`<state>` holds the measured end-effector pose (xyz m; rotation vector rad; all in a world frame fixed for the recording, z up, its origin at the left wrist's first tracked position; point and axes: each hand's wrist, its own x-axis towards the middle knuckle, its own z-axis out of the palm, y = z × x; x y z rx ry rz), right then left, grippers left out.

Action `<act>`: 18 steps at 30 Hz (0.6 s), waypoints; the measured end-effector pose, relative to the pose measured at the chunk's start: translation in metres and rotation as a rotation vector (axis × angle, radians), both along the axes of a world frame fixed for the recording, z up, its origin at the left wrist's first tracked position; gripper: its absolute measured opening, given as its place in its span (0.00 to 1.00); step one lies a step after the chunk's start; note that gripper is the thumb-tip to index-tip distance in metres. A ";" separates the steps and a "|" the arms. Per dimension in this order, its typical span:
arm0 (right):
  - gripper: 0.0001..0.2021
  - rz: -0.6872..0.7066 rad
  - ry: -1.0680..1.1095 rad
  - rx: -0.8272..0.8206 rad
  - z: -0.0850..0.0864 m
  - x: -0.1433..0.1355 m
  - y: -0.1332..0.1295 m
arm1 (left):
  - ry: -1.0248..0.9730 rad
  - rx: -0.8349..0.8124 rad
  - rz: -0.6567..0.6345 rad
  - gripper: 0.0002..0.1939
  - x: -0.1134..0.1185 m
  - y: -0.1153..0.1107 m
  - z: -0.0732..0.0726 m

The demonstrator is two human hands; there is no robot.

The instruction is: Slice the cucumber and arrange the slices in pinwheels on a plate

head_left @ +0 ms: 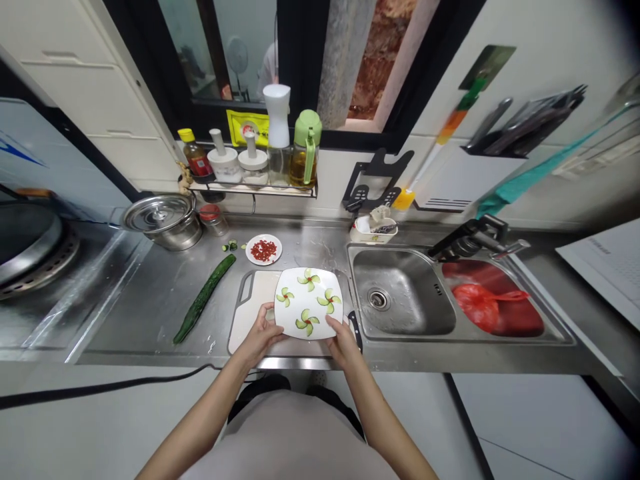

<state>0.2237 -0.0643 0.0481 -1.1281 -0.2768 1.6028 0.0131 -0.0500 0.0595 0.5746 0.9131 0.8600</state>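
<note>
A person's left hand (263, 335) and right hand (343, 341) grip a white plate (306, 297) by its near left and right edges, over a cutting board (244, 324), showing four green pinwheels (302, 324) (each with a red centre). Left of the hands, a whole cucumber (204, 300) lies on the steel surface (145, 307); beyond the left hand sits a small dish (249, 252) of chopped red pieces (263, 251). A black knife handle (355, 331) shows just beside the right hand.
</note>
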 end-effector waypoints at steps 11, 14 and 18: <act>0.26 -0.103 -0.067 -0.080 -0.003 0.013 0.001 | 0.251 0.127 -0.107 0.24 -0.008 0.015 -0.017; 0.25 -0.155 -0.122 -0.130 0.005 0.033 -0.013 | 0.574 0.242 -0.024 0.22 -0.005 0.025 -0.038; 0.30 -0.291 -0.193 -0.240 0.023 0.071 -0.069 | 0.789 0.332 -0.043 0.17 -0.004 0.027 -0.061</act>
